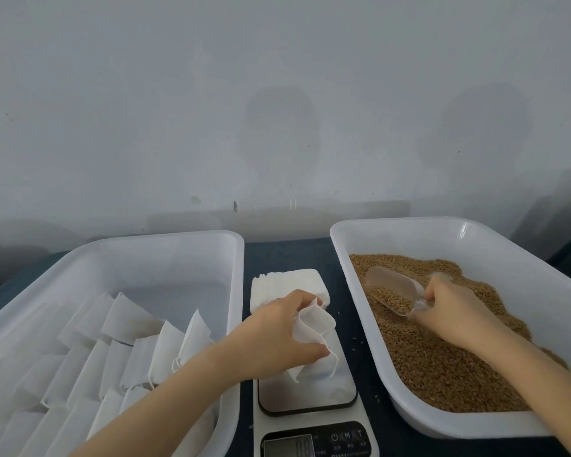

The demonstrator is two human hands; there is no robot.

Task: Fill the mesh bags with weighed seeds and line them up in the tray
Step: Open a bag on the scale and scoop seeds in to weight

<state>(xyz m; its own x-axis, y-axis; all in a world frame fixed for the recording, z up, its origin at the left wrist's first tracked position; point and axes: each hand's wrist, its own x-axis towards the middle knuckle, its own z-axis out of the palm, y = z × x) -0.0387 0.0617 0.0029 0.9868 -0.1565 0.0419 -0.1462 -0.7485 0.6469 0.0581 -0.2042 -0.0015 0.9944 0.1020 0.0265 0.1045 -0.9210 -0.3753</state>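
Nearest the person, one scale (307,395) stands on the dark bench (287,255) between two white trays, its display too blurred to read. Above its platform the left hand (274,338) holds one empty mesh bag (314,324), with the grip pinched on the cloth so the mouth gapes up and to the right. The bag's lower end hangs down to the platform. To the right, inside the seed tray (409,413), the right hand (452,311) has its grip curled round the handle of one clear scoop (393,290), which is part-loaded with seeds (442,364). The scoop's long axis runs from the handle up and left, so its bowl points away from the person, roughly toward the bag's side. The coming move likely turns on this: the bag's mouth lies left of the scoop and somewhat nearer the person, across the seed tray's left rim. The right hand must carry the load that way, while the left hand only has to hold the mouth open. In the left tray (145,245) filled bags (165,344) lie in overlapping rows, well over a dozen, but they overlap too much for an exact count. Beyond the scale sits one stack of empty bags (287,282), just behind the left hand.
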